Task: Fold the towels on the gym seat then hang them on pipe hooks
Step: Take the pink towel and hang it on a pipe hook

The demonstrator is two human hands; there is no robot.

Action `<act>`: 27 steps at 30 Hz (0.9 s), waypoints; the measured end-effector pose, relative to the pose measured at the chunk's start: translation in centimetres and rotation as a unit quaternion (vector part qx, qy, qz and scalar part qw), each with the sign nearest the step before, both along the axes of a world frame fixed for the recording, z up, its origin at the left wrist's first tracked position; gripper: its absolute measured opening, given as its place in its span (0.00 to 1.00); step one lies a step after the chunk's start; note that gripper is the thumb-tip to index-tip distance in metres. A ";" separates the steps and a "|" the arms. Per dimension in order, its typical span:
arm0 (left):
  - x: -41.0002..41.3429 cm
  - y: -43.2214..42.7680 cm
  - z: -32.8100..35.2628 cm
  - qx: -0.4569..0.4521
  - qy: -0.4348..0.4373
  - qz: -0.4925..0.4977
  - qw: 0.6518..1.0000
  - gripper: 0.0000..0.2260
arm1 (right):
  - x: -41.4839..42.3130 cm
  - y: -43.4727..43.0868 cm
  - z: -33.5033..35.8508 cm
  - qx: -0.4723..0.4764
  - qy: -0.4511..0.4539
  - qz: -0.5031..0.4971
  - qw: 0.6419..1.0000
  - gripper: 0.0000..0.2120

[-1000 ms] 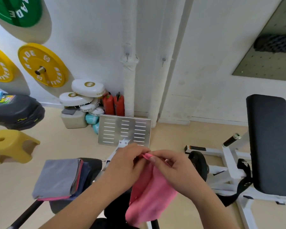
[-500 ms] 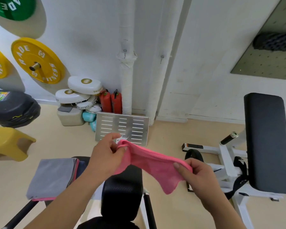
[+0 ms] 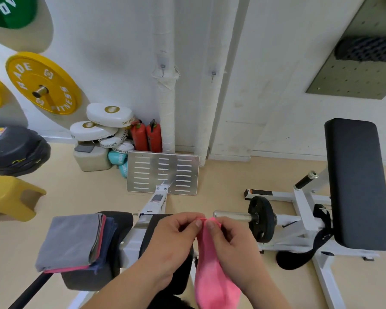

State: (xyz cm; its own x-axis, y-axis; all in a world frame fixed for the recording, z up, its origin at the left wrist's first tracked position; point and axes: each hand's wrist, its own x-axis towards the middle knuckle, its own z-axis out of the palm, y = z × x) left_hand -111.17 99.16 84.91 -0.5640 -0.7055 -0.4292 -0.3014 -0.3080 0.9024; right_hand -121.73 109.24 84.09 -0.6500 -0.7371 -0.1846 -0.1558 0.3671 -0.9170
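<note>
A pink towel hangs doubled over in front of me. My left hand and my right hand meet at its top edge, and both pinch that edge between thumb and fingers. Below them is the black gym seat, mostly covered by my arms. A stack of folded towels, grey on top with pink and dark blue beneath, lies on the black pad to the left. Two small hooks sit on the white wrapped pipes on the wall ahead, both bare.
A slotted metal footplate stands at the machine's far end. To the right stands a white bench with a black pad and a weight disc. At left are a yellow stool, boxing pads, red extinguishers and wall-mounted plates.
Half a second ago the towel was stretched between my spread hands. My hands have come together again, bringing its ends together, and the towel hangs doubled.
</note>
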 end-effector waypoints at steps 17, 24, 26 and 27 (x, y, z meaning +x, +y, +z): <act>1.0 2.1 0.2 -0.086 0.040 0.020 0.995 0.11 | 1.9 0.9 0.5 -0.048 -0.080 -0.108 0.990 0.09; 1.4 2.4 0.1 -0.079 0.035 0.019 0.996 0.09 | 2.3 1.0 -0.6 -0.061 -0.069 -0.077 0.993 0.12; 1.5 2.5 0.1 -0.074 0.037 0.015 0.996 0.08 | 2.7 0.9 -0.4 -0.062 -0.066 -0.054 0.994 0.17; 1.6 2.4 0.2 -0.080 0.036 0.012 0.996 0.08 | 2.9 0.9 -0.3 -0.067 -0.078 -0.049 0.993 0.18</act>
State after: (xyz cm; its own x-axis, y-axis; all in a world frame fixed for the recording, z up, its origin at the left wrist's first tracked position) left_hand -109.60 101.59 85.08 -0.5710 -0.7755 -0.2693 -0.2292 -0.1644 0.9594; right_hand -118.85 110.14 83.78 -0.6911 -0.6965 -0.1932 0.0226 0.2464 -0.9689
